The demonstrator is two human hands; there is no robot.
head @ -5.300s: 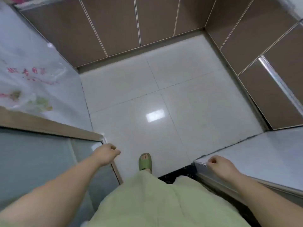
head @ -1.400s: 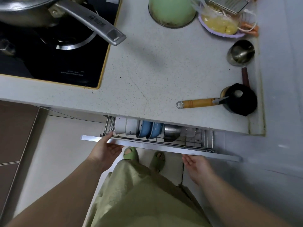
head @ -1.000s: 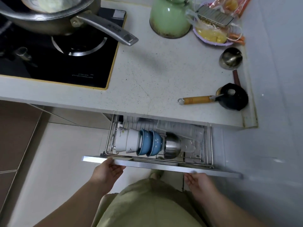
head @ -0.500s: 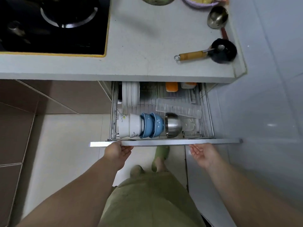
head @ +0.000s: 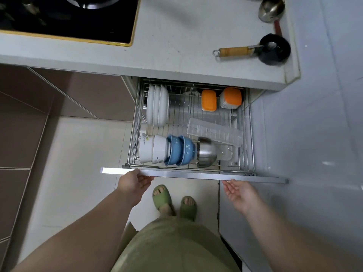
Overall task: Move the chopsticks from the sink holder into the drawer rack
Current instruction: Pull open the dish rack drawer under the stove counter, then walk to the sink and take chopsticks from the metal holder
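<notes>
Our left grip (head: 135, 183) curls on the brushed-metal drawer front (head: 196, 175); our right grip (head: 240, 191) hangs spread, palm up, just under it. Beyond both, the wire drawer rack (head: 246, 134) carries glossy bowls and a ribbed clear tray (head: 215, 133). We see no chopsticks; the table (head: 186, 36) hides the rack's back.

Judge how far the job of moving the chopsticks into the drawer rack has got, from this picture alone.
Done: the drawer is pulled out, its rack exposed, with bowls and plates in it. In hand: the left hand is at the drawer front; the right hand is open just below it, holding nothing. Left: everything with the chopsticks; neither they nor the sink holder are in view.
</notes>
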